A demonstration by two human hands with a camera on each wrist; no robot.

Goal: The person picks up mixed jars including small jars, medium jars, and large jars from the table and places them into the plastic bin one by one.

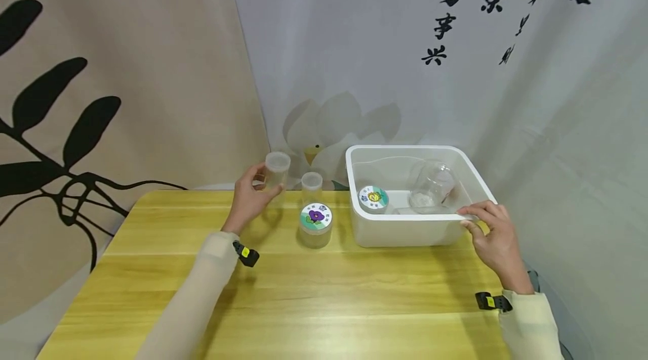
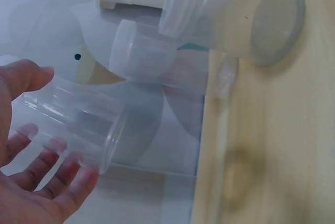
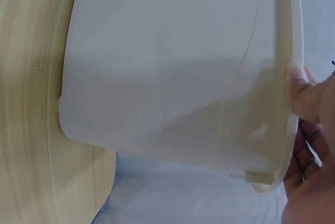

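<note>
My left hand grips a clear plastic jar with a translucent lid, held above the tabletop near its back edge. In the left wrist view the thumb and fingers curl round this jar. Just right of it stands a smaller clear jar; in front of that is a jar with a purple-flower lid. My right hand pinches the rim of a white plastic bin at its front right corner, thumb outside. Inside the bin are a sunflower-lidded jar and a larger clear jar, apparently tilted.
The wooden table ends just behind the jars. A printed cloth with leaves and black characters hangs behind it. The bin stands at the table's back right.
</note>
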